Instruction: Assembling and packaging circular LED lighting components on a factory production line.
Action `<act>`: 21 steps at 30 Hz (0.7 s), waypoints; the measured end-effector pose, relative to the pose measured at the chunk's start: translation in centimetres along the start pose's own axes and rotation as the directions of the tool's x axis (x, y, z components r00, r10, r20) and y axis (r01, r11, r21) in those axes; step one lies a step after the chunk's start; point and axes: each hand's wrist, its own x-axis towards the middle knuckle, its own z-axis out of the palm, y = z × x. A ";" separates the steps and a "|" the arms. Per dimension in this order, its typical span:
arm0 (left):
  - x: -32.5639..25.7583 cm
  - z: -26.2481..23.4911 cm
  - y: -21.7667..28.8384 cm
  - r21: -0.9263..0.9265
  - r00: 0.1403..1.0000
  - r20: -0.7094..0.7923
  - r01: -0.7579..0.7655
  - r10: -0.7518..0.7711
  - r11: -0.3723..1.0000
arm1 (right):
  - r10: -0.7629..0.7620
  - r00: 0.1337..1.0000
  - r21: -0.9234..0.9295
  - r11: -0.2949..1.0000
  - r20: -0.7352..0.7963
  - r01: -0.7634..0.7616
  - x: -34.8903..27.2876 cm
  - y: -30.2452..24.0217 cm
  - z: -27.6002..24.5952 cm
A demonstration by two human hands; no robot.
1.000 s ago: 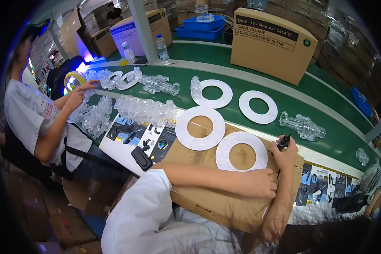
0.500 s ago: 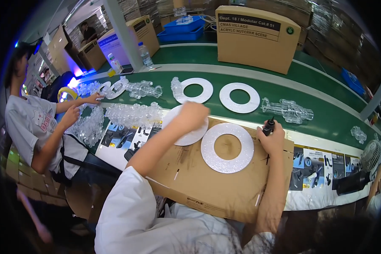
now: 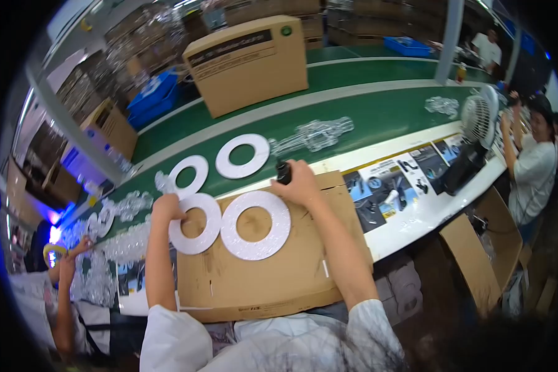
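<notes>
My left hand (image 3: 166,209) is closed over the upper left rim of a flat white ring (image 3: 213,229), its thumb showing beside the ring's hole. Next to it on the brown cardboard sheet (image 3: 279,279) lies a second white ring (image 3: 279,234), its surface speckled. My right hand (image 3: 302,183) is wrapped round a black-handled tool (image 3: 283,172) above the sheet's far edge; its exact kind is not clear. Beyond, on the green surface, are two more white rings, one (image 3: 263,149) near a clear plastic figure (image 3: 316,134) and one (image 3: 198,167) farther left.
At left, clear plastic pieces (image 3: 127,248) lie in front of a co-worker's hand (image 3: 80,247). A large carton (image 3: 248,74) stands at the back beside blue trays (image 3: 154,99). A fan (image 3: 477,118) stands at right, and an opened carton (image 3: 471,260) sits below the table edge.
My view has swung to the right, bringing the fan and another person into sight. My left hand has shifted to the left ring's outer rim. My right hand still holds the black tool.
</notes>
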 end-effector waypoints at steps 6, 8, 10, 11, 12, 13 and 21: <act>-0.5 -6.3 1.3 0.115 0.974 -0.223 -0.012 0.037 0.993 | -0.003 0.998 0.081 0.997 -0.068 0.009 -0.2 1.2 0.6; -0.2 -10.7 2.3 0.176 0.956 -0.278 -0.048 0.097 0.983 | 0.013 0.997 0.118 0.993 -0.071 -0.005 -0.2 1.2 0.4; 1.3 -15.7 4.2 0.238 0.892 -0.405 -0.108 0.199 0.965 | 0.026 0.994 0.146 0.989 -0.105 -0.011 -0.2 1.3 0.1; 2.3 -18.6 5.4 0.276 0.885 -0.391 -0.148 0.252 0.950 | 0.031 0.992 0.151 0.988 -0.122 -0.012 -0.1 1.2 0.2; 3.1 -21.4 7.2 0.329 0.836 -0.446 -0.178 0.319 0.927 | 0.016 0.990 0.163 0.987 -0.143 0.007 -0.1 1.2 0.5; 4.4 -24.0 9.8 0.317 0.779 -0.485 -0.267 0.398 0.910 | 0.012 0.986 0.168 0.986 -0.169 0.016 -0.1 1.5 0.6; 11.3 -40.6 36.0 0.356 0.452 -0.523 -0.654 0.723 0.667 | -0.048 0.989 0.147 0.987 -0.139 0.068 -0.3 2.1 0.2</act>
